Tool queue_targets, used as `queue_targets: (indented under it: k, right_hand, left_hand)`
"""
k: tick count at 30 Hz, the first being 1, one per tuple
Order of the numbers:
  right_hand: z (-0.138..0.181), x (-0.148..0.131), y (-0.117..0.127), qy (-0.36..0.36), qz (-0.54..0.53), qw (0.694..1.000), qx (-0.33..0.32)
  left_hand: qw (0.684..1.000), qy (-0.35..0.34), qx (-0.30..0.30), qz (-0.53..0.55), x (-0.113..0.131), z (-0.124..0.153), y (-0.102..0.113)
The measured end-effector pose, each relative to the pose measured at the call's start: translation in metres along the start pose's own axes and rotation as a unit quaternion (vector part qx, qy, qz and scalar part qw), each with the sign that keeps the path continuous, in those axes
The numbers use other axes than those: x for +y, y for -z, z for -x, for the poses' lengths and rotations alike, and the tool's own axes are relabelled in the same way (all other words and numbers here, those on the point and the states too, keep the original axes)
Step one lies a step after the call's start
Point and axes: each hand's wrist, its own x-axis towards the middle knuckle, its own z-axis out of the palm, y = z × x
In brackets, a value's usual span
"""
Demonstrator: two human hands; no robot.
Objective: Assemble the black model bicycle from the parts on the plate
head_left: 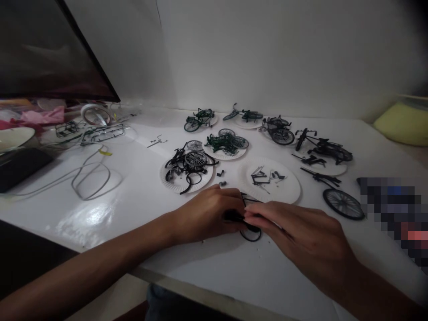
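Note:
My left hand [207, 214] and my right hand [294, 234] meet at the front of the white table [133, 196], fingers pinched together on a small black model-bicycle part [245, 220] with a thin black ring hanging under it. Both hands are closed on that part. Just beyond them lies a paper plate [290, 189] with small black and grey pieces. To its left another plate [170, 180] carries spoked wheels, black tyres and frame bits. A loose black wheel [343, 203] lies right of my right hand.
Several paper plates with partly built green and black model bicycles [227, 143] stand toward the wall. At the left are a white cable [90, 178], plastic part sprues [100, 133], a tape roll [96, 115] and a dark screen [50, 49]. A yellow cushion [403, 122] sits far right.

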Motion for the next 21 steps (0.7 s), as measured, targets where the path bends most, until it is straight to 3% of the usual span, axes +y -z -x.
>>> queue_targets:
  k: [4,9,16,21]
  right_hand:
    - [0.0002,-0.0021,-0.0029,-0.019,0.024,0.999,0.014]
    - [0.0013,-0.0084,-0.0044,0.018,-0.005,0.999,-0.027]
    - [-0.0005,-0.0047,0.0004,-0.090,-0.076,0.992,-0.036]
    - [-0.0016,-0.0030,-0.0060,-0.056,-0.037,0.998,-0.004]
  left_hand:
    - [1.000,0.002,-0.006,0.000,0.0002,0.0004,0.0003]
    - [1.000,-0.007,-0.005,0.005,-0.0003,0.0009,0.0000]
    - [1.000,-0.010,0.000,0.007,-0.0016,0.0005,-0.0015]
    - [1.000,-0.002,-0.009,-0.005,-0.0007,0.0001,-0.0009]
